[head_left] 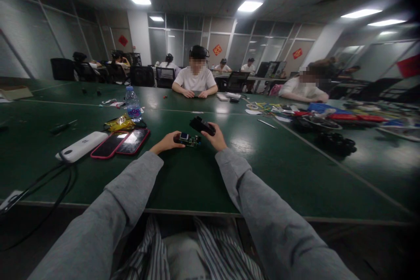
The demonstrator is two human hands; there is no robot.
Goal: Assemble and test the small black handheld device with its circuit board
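- Head camera view: a long green table (183, 183) stretches beneath two outstretched arms in gray sleeves, under lit ceiling panels.
- Across the table, a person in a white top (197, 79) sits facing the camera, both hands together on the surface around a small item too indistinct to name. A second person (303, 89) leans on the table farther right, and others sit at desks in the background.
- Blue, red and yellow items and tangled cords form a spread of clutter (331, 116) on the right side, with a black object (336, 143) beside its near edge.
- A clear bottle with a blue cap (132, 105) stands upright on the left side, near a crinkled yellow packet (118, 123).
- A white device (85, 145) lies to the left of two red-edged phones (133, 141), a black cable (67, 175) by its near end.
- The left hand (166, 142) grips the left end of a circuit board, thumb and fingers closed on it.
- The right hand (217, 138) has its fingers wrapped around the right end of a black casing.
- The black casing (200, 125), tilted, is held just above and beyond the board, near the middle of the view.
- The green circuit board (190, 141) is held over the table, components facing the camera.
- A small screen (184, 136) sits on the board, near the left fingers.
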